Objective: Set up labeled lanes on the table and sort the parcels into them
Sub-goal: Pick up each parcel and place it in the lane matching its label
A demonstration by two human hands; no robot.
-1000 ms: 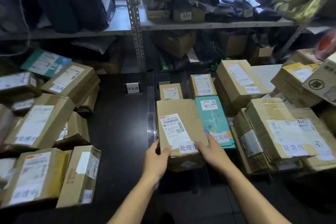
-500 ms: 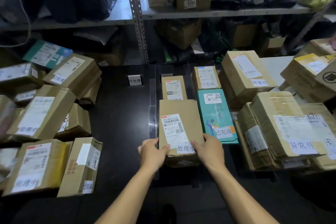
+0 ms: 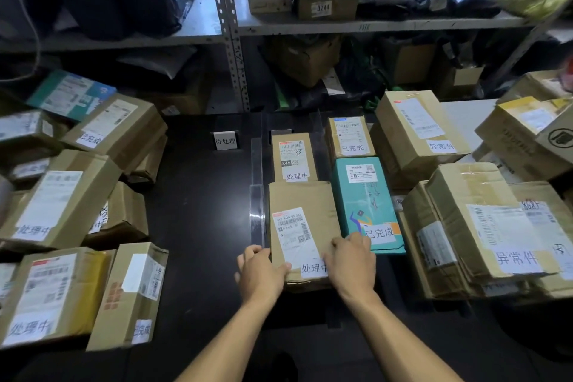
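A flat brown parcel (image 3: 302, 198) with a white shipping label and a 处理中 tag lies in the middle lane of the dark table (image 3: 201, 220). My left hand (image 3: 260, 273) grips its near left corner, thumb on top. My right hand (image 3: 352, 263) holds its near right corner, fingers on the top face. A smaller brown parcel (image 3: 294, 158) tagged 处理中 lies just behind it. To the right, a teal parcel (image 3: 367, 201) and a brown parcel (image 3: 350, 136) carry 已完成 tags. A small white lane sign (image 3: 225, 141) stands left of the lanes. A clear divider (image 3: 256, 205) runs along the parcel's left side.
Piles of taped brown boxes (image 3: 62, 205) crowd the left of the table, and larger boxes tagged 异常件 (image 3: 496, 226) fill the right. Metal shelving (image 3: 231, 40) loaded with bags and boxes rises behind the table.
The brown parcel has slid a little further into the lane, up against the smaller parcel behind it. Both hands followed it forward, still on its near corners.
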